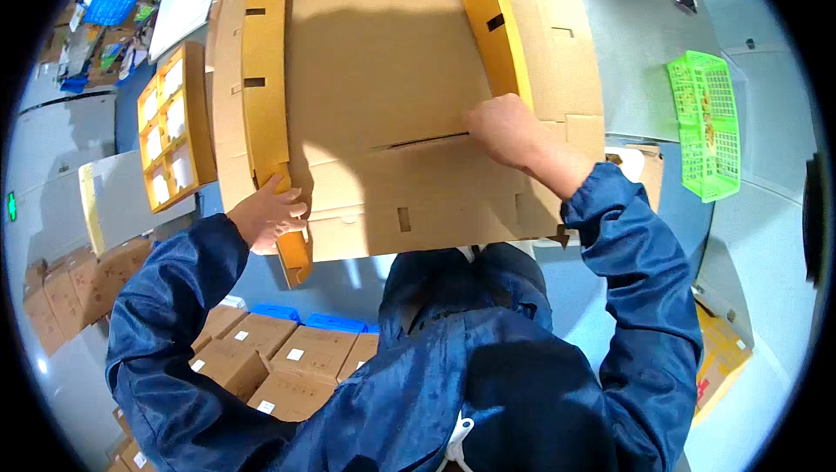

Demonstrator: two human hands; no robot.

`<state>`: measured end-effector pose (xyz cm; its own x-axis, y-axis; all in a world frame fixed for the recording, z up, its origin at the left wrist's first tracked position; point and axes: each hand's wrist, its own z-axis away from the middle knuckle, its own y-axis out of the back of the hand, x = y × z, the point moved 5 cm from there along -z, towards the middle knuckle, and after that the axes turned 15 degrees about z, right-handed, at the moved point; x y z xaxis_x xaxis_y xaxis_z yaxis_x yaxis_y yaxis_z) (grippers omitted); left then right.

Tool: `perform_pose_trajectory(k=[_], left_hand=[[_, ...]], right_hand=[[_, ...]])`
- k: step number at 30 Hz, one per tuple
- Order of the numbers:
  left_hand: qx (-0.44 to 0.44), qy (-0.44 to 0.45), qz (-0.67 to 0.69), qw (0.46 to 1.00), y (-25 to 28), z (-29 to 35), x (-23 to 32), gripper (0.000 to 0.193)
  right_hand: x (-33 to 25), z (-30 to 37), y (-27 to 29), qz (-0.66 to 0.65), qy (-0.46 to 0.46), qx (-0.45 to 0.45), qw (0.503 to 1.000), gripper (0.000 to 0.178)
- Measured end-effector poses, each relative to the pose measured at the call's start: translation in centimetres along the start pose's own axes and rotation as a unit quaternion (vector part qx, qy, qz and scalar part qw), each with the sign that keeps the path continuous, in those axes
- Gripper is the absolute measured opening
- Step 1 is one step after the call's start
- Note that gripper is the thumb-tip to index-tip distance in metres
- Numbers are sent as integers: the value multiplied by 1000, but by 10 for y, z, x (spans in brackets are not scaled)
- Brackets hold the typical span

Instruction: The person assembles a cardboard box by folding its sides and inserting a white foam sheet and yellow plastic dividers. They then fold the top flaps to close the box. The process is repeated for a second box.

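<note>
Holding the flat die-cut cardboard sheet point(383, 97) over the table, my left hand point(272, 212) clamps its yellow-edged flap point(266, 63) near left, my right hand point(507, 130), fisted, presses its fold line running left-right.

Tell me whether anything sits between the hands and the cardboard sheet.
Nothing visible does. The left hand already grips the yellow-edged flap of the cardboard sheet, and the right hand presses directly on the sheet by the slit.
</note>
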<state>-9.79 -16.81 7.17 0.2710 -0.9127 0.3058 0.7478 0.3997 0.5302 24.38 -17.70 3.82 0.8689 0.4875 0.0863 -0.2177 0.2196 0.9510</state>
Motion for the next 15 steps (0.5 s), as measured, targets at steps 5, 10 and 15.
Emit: perform_pose_trajectory(k=[5,10,15], left_hand=[[72,-7,41,997,8,-7,1,48],[380,30,492,783,67,-14,-35,28],[422,84,284,857,67,-55,-43,19]], right_hand=[[1,2,0,-8,-7,-3,1000,10],[0,-3,-9,-27,-51,39,998,11],[2,-6,-2,-133,-115,70,982,12]])
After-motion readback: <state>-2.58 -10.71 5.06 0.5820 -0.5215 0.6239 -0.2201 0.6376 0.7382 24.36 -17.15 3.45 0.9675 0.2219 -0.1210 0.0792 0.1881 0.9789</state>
